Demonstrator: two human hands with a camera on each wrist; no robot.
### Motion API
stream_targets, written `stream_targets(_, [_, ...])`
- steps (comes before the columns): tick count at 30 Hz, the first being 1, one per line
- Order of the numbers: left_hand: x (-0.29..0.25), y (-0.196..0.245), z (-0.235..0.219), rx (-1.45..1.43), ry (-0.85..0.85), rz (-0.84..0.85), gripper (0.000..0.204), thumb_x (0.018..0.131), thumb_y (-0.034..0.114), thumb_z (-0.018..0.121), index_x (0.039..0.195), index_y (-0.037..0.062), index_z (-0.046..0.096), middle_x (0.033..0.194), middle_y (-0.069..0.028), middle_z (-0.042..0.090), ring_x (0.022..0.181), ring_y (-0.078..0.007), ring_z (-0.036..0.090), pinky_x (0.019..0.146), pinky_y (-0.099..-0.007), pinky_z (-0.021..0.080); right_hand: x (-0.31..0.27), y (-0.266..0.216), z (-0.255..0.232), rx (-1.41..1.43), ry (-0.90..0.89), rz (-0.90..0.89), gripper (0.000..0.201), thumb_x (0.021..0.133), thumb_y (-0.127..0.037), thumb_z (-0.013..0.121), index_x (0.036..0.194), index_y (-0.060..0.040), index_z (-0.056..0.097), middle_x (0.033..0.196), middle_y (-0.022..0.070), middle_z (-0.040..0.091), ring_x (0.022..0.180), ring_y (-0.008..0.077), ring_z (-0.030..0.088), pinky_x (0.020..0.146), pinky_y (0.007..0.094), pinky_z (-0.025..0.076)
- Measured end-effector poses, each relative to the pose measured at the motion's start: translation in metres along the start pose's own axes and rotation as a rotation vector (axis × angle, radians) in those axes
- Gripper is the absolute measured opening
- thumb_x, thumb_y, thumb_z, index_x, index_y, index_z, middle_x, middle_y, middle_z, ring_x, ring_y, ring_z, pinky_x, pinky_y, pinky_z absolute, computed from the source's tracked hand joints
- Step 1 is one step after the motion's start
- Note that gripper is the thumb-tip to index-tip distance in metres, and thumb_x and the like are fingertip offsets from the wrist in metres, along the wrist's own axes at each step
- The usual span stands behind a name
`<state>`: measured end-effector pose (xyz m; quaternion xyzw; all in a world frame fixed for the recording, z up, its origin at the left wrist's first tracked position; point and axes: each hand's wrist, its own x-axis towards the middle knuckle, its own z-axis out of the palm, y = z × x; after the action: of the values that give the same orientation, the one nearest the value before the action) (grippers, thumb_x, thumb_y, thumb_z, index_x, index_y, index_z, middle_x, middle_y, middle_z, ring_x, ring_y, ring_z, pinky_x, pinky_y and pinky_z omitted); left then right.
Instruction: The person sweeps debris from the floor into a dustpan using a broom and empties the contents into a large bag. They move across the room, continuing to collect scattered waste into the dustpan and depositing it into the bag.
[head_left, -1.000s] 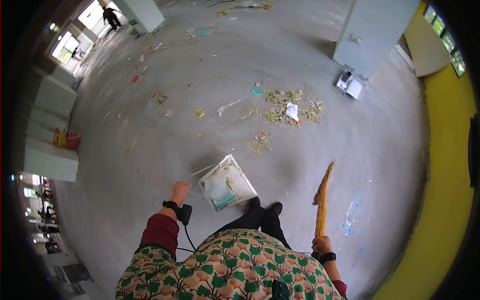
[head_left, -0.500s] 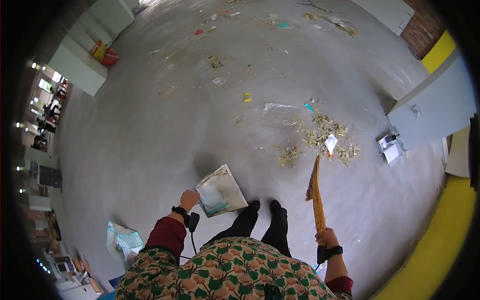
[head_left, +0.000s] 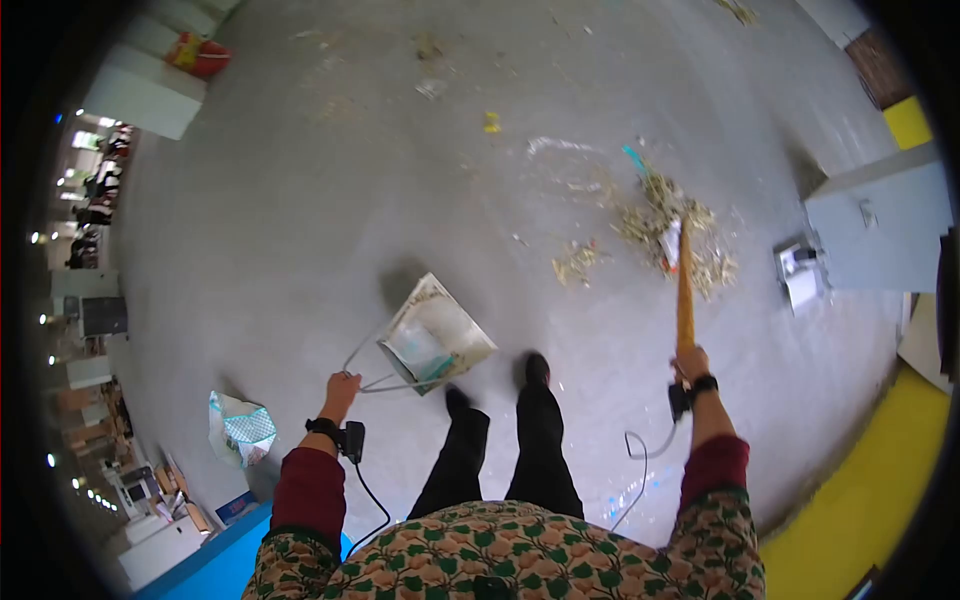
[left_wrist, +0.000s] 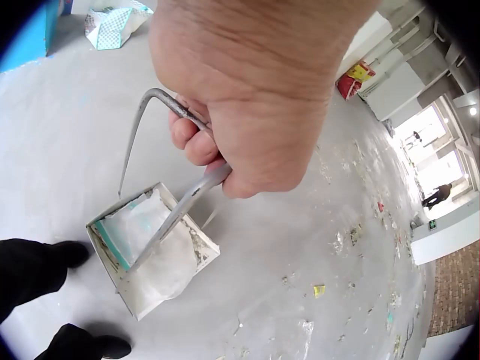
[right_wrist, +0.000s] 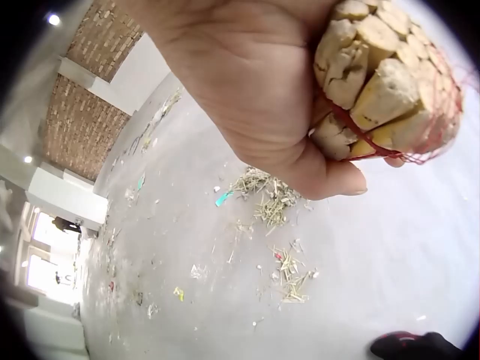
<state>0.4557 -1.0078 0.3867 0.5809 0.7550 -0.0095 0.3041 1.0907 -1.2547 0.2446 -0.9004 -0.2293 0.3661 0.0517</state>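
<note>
My left hand [head_left: 342, 392] grips the bent metal handle [left_wrist: 135, 142] of a white, box-like dustpan [head_left: 462, 322]. In the dustpan lie a pale sheet with a teal edge and bits of straw. My right hand [head_left: 690, 366] holds a broom [head_left: 685, 295] by its thick handle of bundled stalks; in the right wrist view the cut stalk ends [right_wrist: 379, 37] show, wrapped in red netting. The broom's far end overlaps a pile of straw litter [head_left: 652, 215] with white and orange scraps in it; the bristles are hardly visible.
A smaller straw heap [head_left: 575, 263], a yellow wrapper [head_left: 491, 122] and clear plastic [head_left: 558, 146] lie on the grey floor. At right stand a pillar [head_left: 880, 225] and a white box-like object [head_left: 802, 285]. A checked bag [head_left: 243, 430] sits at left.
My right hand has moved forward and up, bringing the broom's far end over the straw pile. The feet have shifted, and the head view has turned. Both hands keep their grips.
</note>
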Motion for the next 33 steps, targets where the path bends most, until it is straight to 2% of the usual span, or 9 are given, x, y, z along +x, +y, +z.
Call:
stream_targets(3, [0.007, -0.006, 0.009, -0.052, -0.033, -0.063, 0.026, 0.064, 0.023, 0.055, 0.055, -0.001, 0.053, 0.048, -0.0087, 0.05, 0.046, -0.016, 0.046, 0.043, -0.0313, 0.035, 0.006, -0.053, 0.013, -0.467, -0.087, -0.254, 0.022, 0.059, -0.032, 0.057, 0.059, -0.0092, 0.057, 0.056, 0.0085, 0.056, 0.056, 0.0233, 0.056, 0.053, 0.0328, 0.046])
stream_targets(4, [0.01, -0.005, 0.014, -0.049, -0.061, -0.073, 0.026, 0.064, 0.024, 0.055, 0.055, -0.001, 0.052, 0.048, -0.0083, 0.049, 0.045, -0.0155, 0.046, 0.043, -0.0308, 0.035, -0.013, -0.09, 0.005, -0.205, -0.344, 0.004, 0.02, 0.056, -0.023, 0.058, 0.066, -0.0057, 0.058, 0.072, 0.0108, 0.059, 0.069, 0.0222, 0.058, 0.056, 0.03, 0.047])
stream_targets(8, [0.013, -0.004, 0.026, -0.069, -0.107, -0.057, 0.028, 0.064, 0.025, 0.056, 0.055, -0.0015, 0.052, 0.047, -0.0086, 0.049, 0.046, -0.016, 0.046, 0.043, -0.0306, 0.034, -0.076, -0.155, 0.065, -0.153, -0.28, 0.03, 0.032, 0.049, -0.017, 0.063, 0.074, 0.0003, 0.055, 0.075, 0.0143, 0.058, 0.07, 0.0251, 0.057, 0.06, 0.0326, 0.047])
stream_targets(13, [0.018, -0.026, 0.058, -0.085, -0.123, 0.019, 0.031, 0.066, 0.026, 0.055, 0.056, -0.003, 0.051, 0.049, -0.0122, 0.049, 0.047, -0.0204, 0.047, 0.045, -0.0334, 0.036, -0.134, -0.153, 0.055, 0.218, -0.454, 0.102, 0.042, 0.046, -0.008, 0.063, 0.085, -0.0003, 0.049, 0.068, 0.0136, 0.055, 0.061, 0.0247, 0.056, 0.052, 0.0322, 0.046])
stream_targets(15, [0.018, -0.033, 0.068, -0.056, -0.085, 0.02, 0.031, 0.066, 0.025, 0.054, 0.056, -0.0036, 0.05, 0.05, -0.0129, 0.05, 0.047, -0.0223, 0.048, 0.046, -0.0342, 0.036, -0.145, -0.131, 0.044, 0.001, -0.212, -0.172, 0.053, 0.046, -0.007, 0.062, 0.096, -0.0021, 0.044, 0.067, 0.0117, 0.055, 0.053, 0.0211, 0.055, 0.046, 0.0307, 0.045])
stream_targets(17, [0.024, -0.032, 0.06, -0.08, -0.164, -0.056, 0.03, 0.067, 0.024, 0.053, 0.058, -0.0047, 0.051, 0.052, -0.0146, 0.051, 0.05, -0.0241, 0.049, 0.048, -0.0347, 0.037, -0.148, -0.133, 0.032, -0.203, -0.144, -0.121, 0.06, 0.047, -0.01, 0.061, 0.102, -0.0045, 0.037, 0.069, 0.0143, 0.055, 0.059, 0.0244, 0.057, 0.054, 0.0313, 0.046])
stream_targets(22, [0.027, -0.027, 0.057, -0.112, -0.208, -0.041, 0.033, 0.068, 0.026, 0.051, 0.061, -0.0057, 0.052, 0.057, -0.0174, 0.052, 0.055, -0.0263, 0.051, 0.052, -0.035, 0.038, -0.153, -0.166, 0.0, -0.06, -0.429, 0.246, 0.076, 0.049, -0.008, 0.059, 0.117, -0.0068, 0.024, 0.069, 0.0146, 0.055, 0.061, 0.026, 0.056, 0.056, 0.0326, 0.046])
stream_targets(29, [0.038, -0.041, 0.065, -0.111, -0.246, -0.02, 0.036, 0.069, 0.033, 0.049, 0.067, -0.003, 0.053, 0.063, -0.0181, 0.054, 0.064, -0.0305, 0.053, 0.057, -0.0355, 0.041, -0.174, -0.154, 0.063, -0.718, -0.349, -0.152, 0.066, 0.061, -0.015, 0.054, 0.119, -0.0126, 0.024, 0.082, 0.0176, 0.055, 0.078, 0.0309, 0.054, 0.066, 0.038, 0.044])
stream_targets(33, [0.033, -0.031, 0.062, 0.056, -0.219, -0.08, 0.034, 0.073, 0.033, 0.043, 0.081, 0.0013, 0.05, 0.079, -0.0163, 0.055, 0.077, -0.0319, 0.052, 0.069, -0.0403, 0.037, -0.208, -0.183, 0.046, -0.627, -0.546, -0.267, 0.065, 0.059, -0.018, 0.057, 0.118, -0.0137, 0.028, 0.08, 0.0171, 0.056, 0.075, 0.0318, 0.054, 0.066, 0.0395, 0.044])
